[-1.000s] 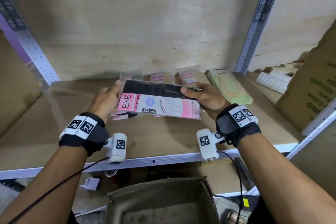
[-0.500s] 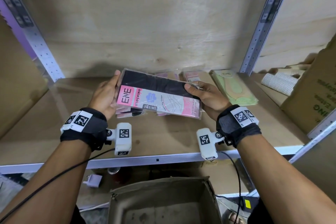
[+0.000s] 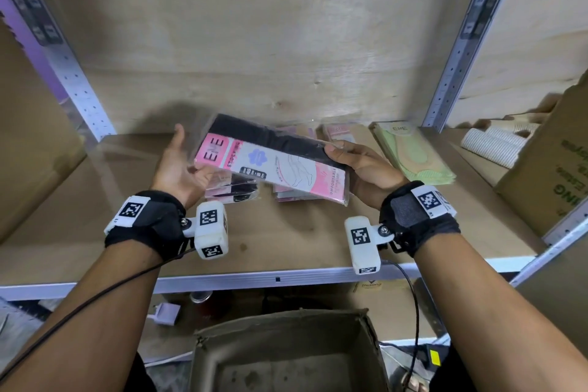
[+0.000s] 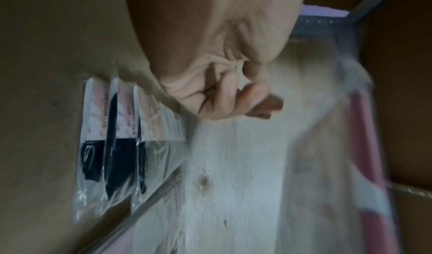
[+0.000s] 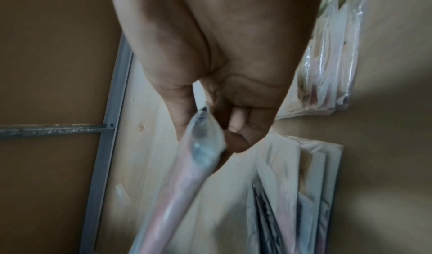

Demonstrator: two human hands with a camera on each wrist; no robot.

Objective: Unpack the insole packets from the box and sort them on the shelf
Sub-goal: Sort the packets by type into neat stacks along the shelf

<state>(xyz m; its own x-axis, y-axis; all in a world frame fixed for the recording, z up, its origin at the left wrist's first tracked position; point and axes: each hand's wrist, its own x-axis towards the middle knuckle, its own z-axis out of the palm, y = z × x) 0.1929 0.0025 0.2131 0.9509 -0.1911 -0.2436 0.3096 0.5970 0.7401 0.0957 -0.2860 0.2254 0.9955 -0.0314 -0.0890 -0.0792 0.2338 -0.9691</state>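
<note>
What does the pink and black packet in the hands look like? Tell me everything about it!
The packet is flat and long, wrapped in shiny clear plastic. One long half shows black cloth; the other is a pink and white card printed with big letters, a blue flower and a foot drawing. It is held tilted above the shelf, over other packets. The right hand pinches one end. The left hand is at the other end, fingers mostly straight.

The left hand (image 4: 222,69) fills the upper centre, fingers (image 4: 252,99) curled toward the palm. No grip on anything can be made out. Right of it, a blurred pink and clear packet (image 4: 364,147) runs down the frame. On the left, three packets (image 4: 112,143) with pink cards and black contents lie overlapping on the brown shelf board (image 4: 46,55). A pale wooden panel (image 4: 233,184) occupies the centre.
</note>
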